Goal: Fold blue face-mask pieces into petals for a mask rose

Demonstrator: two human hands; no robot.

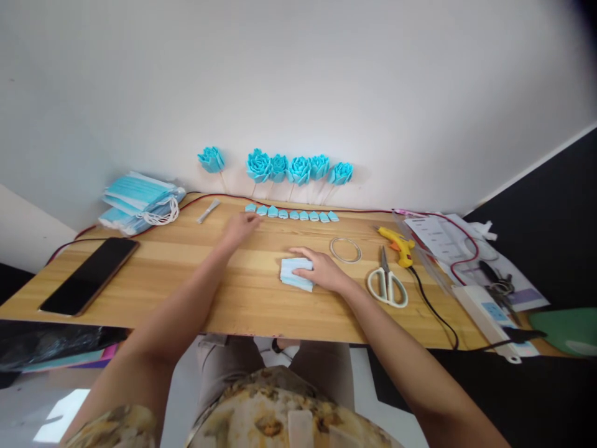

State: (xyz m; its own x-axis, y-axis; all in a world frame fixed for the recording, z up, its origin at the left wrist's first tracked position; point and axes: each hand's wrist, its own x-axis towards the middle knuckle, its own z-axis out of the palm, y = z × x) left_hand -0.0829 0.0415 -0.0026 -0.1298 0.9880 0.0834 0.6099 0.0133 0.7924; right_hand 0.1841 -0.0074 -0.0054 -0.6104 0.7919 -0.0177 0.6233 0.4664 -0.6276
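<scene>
The right hand [321, 269] is lying open and flat on a folded blue mask piece [293, 274] at mid-bench [153, 261], while the left hand [240, 227] is reaching, loosely open, to the left end of a row of small blue petals [293, 214].

The table [186, 274] is pale wood, smooth and faintly shiny. The phone [88, 275] near its left edge is glossy black glass. The masks [137, 200] at the back left corner, the folded pad [291, 274] mid-table and the roses [280, 167] along the back edge are matt blue cloth. The scissors [385, 271] have white plastic handles, metal blades.
</scene>
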